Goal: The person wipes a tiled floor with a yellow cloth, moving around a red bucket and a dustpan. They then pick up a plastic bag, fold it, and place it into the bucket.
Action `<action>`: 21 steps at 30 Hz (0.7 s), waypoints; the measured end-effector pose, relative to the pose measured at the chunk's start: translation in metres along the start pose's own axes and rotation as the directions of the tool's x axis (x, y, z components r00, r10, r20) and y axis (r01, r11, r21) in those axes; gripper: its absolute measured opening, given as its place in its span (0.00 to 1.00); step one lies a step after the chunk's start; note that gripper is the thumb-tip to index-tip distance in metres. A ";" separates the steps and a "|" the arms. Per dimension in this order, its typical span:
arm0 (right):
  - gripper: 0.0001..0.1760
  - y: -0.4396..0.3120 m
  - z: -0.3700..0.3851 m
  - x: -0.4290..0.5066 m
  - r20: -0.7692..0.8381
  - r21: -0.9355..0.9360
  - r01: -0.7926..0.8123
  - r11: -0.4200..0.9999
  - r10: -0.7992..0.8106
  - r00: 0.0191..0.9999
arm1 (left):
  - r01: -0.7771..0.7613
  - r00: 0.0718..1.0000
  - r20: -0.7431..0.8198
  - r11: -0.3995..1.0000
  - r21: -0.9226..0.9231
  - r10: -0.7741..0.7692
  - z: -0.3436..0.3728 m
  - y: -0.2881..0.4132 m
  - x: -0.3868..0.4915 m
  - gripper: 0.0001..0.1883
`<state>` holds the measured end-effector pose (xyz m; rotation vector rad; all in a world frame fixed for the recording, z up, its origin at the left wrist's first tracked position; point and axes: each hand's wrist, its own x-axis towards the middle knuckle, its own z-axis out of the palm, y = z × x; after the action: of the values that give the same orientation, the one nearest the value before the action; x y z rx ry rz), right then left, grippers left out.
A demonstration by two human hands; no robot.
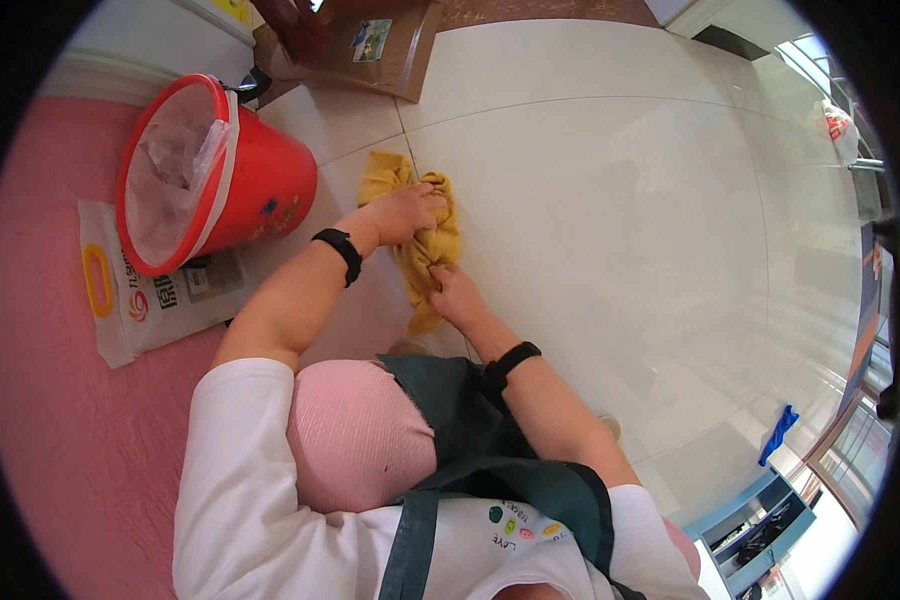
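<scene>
A crumpled mustard-yellow cloth (pixel 441 238) lies bunched on the glossy floor tiles in front of my knees. My left hand (pixel 409 212) presses down on its upper part, fingers curled into the folds. Lower down, my right hand (pixel 456 297) grips the cloth's near side, with the thumb pushed into the fabric. One end spreads out beyond my left hand, and a loose tail hangs towards my foot. Each wrist wears a black band.
To the left, a red bucket (pixel 274 176) with a clear plastic liner leans beside a white plastic bag (pixel 195 289) with a yellow handle. A brown box (pixel 375 49) stands ahead. A blue shelf unit (pixel 754 536) and a blue cloth (pixel 778 435) are at the lower right.
</scene>
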<state>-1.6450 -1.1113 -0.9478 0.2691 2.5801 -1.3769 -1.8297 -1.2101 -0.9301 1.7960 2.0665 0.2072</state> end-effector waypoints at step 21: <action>0.25 0.015 -0.027 0.013 -0.115 -0.281 -0.012 0.960 -0.021 0.993 | 0.237 0.971 -0.058 0.969 0.072 -0.233 -0.009 -0.041 -0.007 0.28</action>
<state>-1.6562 -1.0796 -0.9488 0.3049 2.8300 -1.0033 -1.8702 -1.2228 -0.9349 1.5845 2.3296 0.1049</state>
